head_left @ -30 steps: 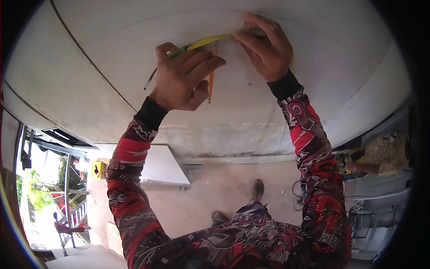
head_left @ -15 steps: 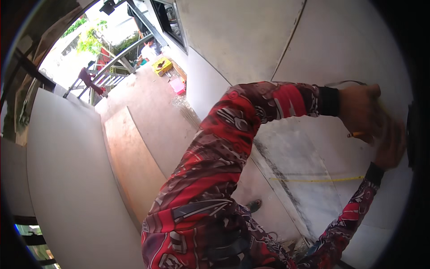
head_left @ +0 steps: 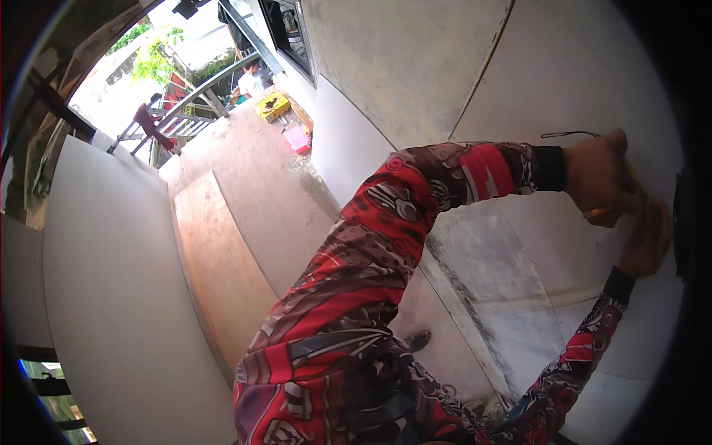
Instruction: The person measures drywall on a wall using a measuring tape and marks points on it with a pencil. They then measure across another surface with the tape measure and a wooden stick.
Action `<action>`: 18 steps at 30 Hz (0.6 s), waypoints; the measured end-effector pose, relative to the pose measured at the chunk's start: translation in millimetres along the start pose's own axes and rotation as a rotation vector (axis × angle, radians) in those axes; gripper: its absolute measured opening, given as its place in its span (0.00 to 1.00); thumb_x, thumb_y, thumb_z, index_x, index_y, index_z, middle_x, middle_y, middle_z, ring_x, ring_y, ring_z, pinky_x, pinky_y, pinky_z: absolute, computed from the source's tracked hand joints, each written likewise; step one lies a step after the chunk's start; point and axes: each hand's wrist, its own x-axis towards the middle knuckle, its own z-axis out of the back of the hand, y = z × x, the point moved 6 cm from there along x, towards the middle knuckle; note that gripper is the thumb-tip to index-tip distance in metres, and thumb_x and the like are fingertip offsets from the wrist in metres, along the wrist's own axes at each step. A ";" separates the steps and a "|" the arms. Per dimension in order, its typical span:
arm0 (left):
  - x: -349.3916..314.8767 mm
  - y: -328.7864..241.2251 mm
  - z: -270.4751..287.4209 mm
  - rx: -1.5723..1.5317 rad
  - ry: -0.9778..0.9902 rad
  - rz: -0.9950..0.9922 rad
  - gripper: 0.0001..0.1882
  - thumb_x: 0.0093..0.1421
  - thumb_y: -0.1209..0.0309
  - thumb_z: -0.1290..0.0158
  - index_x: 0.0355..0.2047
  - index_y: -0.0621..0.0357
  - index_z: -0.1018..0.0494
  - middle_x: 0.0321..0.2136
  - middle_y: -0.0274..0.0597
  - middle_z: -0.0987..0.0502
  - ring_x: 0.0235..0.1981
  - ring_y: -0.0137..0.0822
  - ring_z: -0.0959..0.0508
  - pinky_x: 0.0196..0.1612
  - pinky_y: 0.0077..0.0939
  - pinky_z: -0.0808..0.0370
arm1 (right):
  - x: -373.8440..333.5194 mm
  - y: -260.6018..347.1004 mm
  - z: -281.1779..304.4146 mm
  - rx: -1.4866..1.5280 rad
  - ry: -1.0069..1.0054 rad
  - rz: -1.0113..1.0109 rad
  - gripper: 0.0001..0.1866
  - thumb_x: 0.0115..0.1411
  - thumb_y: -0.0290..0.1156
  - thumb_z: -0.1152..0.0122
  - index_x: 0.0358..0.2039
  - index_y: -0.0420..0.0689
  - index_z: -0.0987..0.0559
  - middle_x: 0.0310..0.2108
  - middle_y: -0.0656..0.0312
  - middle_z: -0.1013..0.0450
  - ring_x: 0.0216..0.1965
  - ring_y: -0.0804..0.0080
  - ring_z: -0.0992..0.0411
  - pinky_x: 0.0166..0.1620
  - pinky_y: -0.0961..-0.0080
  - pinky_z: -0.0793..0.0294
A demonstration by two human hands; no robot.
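My left hand (head_left: 599,176) is closed at the right, against the pale wall panel (head_left: 556,96). A dark cord loop (head_left: 569,135) sticks out above it, and a bit of yellow shows beyond the knuckles; it looks like a tape measure, its case mostly hidden. A short orange-yellow pencil-like stick (head_left: 595,215) pokes out under the same hand. Just below, almost touching it, is my right hand (head_left: 644,241), its fingers bent together and pointing up; what they grip is hidden. A faint pale streak crosses the panel left of the right wrist.
A long plywood strip (head_left: 219,252) lies on the floor beside a large white panel (head_left: 119,282) at the left. Further off are a yellow box (head_left: 273,107), a pink container (head_left: 298,139), a railing (head_left: 196,96) and a seated person (head_left: 254,80). My foot (head_left: 417,340) shows below.
The bright yellow tape blade stretched across the panel no longer shows clearly; only a faint streak is there. My hands stay close together, the left one slightly turned. The view has shifted slightly.
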 end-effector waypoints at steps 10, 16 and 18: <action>-9.3 8.2 -11.9 -0.140 -0.276 -0.077 0.11 0.44 0.67 0.42 0.30 0.49 0.27 0.24 0.36 0.25 0.23 0.38 0.26 0.37 0.40 0.33 | 5.0 25.6 -9.6 0.142 -0.063 -0.191 0.12 0.48 0.24 0.32 0.36 0.47 0.18 0.43 0.63 0.26 0.42 0.63 0.27 0.45 0.69 0.27; 27.0 2.0 -17.7 -0.174 -0.240 0.051 0.11 0.39 0.80 0.44 0.22 0.50 0.34 0.21 0.28 0.25 0.21 0.30 0.26 0.40 0.32 0.35 | 13.1 -3.4 21.4 0.112 -0.113 -0.163 0.16 0.38 0.23 0.33 0.32 0.50 0.19 0.41 0.68 0.27 0.39 0.67 0.27 0.37 0.72 0.22; 29.0 -0.7 -21.8 -0.193 -0.222 0.054 0.11 0.42 0.80 0.44 0.24 0.52 0.33 0.22 0.30 0.25 0.20 0.31 0.26 0.41 0.34 0.34 | 10.7 -6.9 22.6 0.095 -0.110 -0.165 0.16 0.39 0.23 0.33 0.32 0.49 0.20 0.41 0.68 0.27 0.39 0.67 0.27 0.37 0.73 0.22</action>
